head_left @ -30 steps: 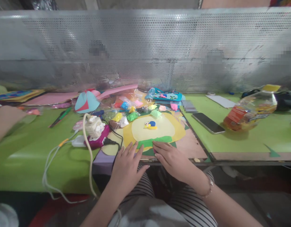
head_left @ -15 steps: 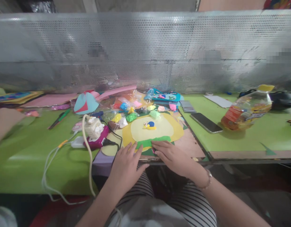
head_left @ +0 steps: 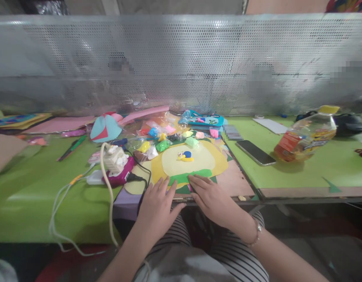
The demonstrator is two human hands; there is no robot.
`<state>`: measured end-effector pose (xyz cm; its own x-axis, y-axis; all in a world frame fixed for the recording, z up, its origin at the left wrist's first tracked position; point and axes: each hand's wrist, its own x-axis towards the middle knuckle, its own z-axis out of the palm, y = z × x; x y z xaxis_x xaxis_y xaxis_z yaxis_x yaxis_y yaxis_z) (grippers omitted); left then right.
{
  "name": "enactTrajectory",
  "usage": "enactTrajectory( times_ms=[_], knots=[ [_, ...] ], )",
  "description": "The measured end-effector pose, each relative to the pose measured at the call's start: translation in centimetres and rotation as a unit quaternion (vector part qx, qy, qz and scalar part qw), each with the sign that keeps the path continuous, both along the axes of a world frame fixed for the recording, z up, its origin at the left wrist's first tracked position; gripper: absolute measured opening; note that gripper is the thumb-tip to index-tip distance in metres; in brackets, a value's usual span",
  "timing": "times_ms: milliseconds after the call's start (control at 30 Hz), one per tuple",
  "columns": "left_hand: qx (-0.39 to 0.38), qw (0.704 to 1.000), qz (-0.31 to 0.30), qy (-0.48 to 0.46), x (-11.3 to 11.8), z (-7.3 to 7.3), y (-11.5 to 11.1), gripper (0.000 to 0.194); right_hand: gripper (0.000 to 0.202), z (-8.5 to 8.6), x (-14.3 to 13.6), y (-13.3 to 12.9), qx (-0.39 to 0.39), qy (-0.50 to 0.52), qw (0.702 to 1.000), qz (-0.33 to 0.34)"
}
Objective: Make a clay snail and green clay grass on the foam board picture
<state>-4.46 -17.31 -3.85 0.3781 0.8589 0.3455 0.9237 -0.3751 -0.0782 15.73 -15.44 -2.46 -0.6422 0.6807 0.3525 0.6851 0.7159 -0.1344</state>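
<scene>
A cream and yellow paper shape (head_left: 204, 161) lies flat at the near edge of the table. Along its lower side runs a strip of green clay (head_left: 183, 178). My left hand (head_left: 157, 201) lies flat with fingers spread, its fingertips at the left end of the strip. The fingers of my right hand (head_left: 209, 196) are stretched out over the strip's right part, palm down. In the middle of the cream area sits a small clay snail figure (head_left: 185, 156) with a blue shell and yellow body. Neither hand grips anything.
Bagged clay lumps (head_left: 162, 146) in several colours lie behind the paper. A magenta power strip (head_left: 119, 176) with cables stands left. To the right are a phone (head_left: 255, 152) and a tilted-looking bottle (head_left: 307, 135). A perforated metal panel (head_left: 181, 62) closes off the back.
My right hand has shifted very slightly, with its thumb side lower and the fingers still on the green strip. My left hand stays nearly in place.
</scene>
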Motion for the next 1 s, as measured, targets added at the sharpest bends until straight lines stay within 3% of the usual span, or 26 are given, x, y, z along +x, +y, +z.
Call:
enactTrajectory(
  times_ms=[267, 633, 867, 1000],
  knots=[
    [0.014, 1.0, 0.006, -0.012, 0.1, -0.6, 0.0, 0.054, 0.042, -0.4, 0.0, 0.1, 0.002, 0.016, 1.0, -0.009],
    [-0.009, 1.0, 0.01, -0.004, 0.1, -0.1, 0.0, 0.056, 0.046, -0.5, -0.3, -0.3, 0.009, -0.018, 0.999, -0.031],
    [-0.044, 0.999, -0.027, -0.014, -0.5, 0.2, 0.8, 0.058, 0.045, -0.1, 0.2, -0.1, 0.009, -0.031, 0.999, -0.008],
    [-0.065, 0.996, -0.042, -0.035, -1.1, 0.0, 0.9, 0.06, 0.049, -0.3, 0.1, -0.6, 0.015, -0.048, 0.998, -0.029]
  ],
)
